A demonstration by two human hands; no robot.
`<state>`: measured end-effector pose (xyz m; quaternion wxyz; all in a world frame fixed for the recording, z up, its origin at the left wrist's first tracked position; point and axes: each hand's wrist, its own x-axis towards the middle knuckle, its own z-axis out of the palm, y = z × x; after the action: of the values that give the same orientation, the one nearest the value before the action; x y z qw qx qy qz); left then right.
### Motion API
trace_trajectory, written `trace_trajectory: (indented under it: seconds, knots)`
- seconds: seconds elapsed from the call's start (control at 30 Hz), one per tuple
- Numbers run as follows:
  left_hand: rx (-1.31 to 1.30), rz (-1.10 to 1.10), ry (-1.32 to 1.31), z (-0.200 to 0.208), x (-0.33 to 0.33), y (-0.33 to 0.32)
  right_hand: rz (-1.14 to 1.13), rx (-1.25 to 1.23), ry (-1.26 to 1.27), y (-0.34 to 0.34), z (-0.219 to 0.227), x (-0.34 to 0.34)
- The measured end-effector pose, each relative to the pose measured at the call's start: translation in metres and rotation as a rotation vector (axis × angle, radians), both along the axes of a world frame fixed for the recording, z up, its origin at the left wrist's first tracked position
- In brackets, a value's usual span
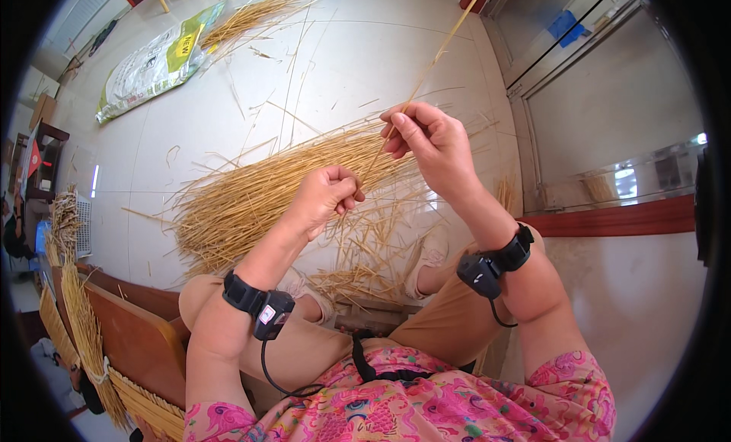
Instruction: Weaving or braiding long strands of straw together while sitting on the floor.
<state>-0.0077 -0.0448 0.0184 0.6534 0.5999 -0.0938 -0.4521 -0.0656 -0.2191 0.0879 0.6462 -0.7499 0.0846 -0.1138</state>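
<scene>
A long, thin golden straw stalk point(426, 74) slants upward to the right, out past the top of the view. My right hand point(438, 145) pinches it between thumb and fingertips. Lower and to the left, my left hand point(326, 200) is closed around the stalk's lower part, its fingers curled in; the very end is hard to make out against the straw behind. Below both hands a large pile of straw point(244, 198) lies on the tiled floor, stalks mostly side by side. Short straw scraps point(365, 252) are scattered between my shoes.
A white and green sack point(156, 69) lies at the far left, with more straw point(255, 17) by its mouth. On the left stands a brown wooden piece of furniture point(133, 320) with a tied straw bundle point(90, 343) beside it. A glass-panelled door point(609, 107) edges the right side.
</scene>
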Motion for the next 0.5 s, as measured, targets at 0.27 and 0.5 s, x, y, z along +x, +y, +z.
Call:
trace_trajectory:
  seconds: [0.27, 0.5]
  knots:
    - [0.285, -0.21, -0.262, 0.001, -0.001, 0.003, 0.005, 0.107, 0.01, -0.014, 0.008, 0.001]
    - [-0.09, -0.213, -0.097, 0.019, -0.004, 0.001, -0.03, 0.096, 0.009, -0.011, 0.003, 0.002]
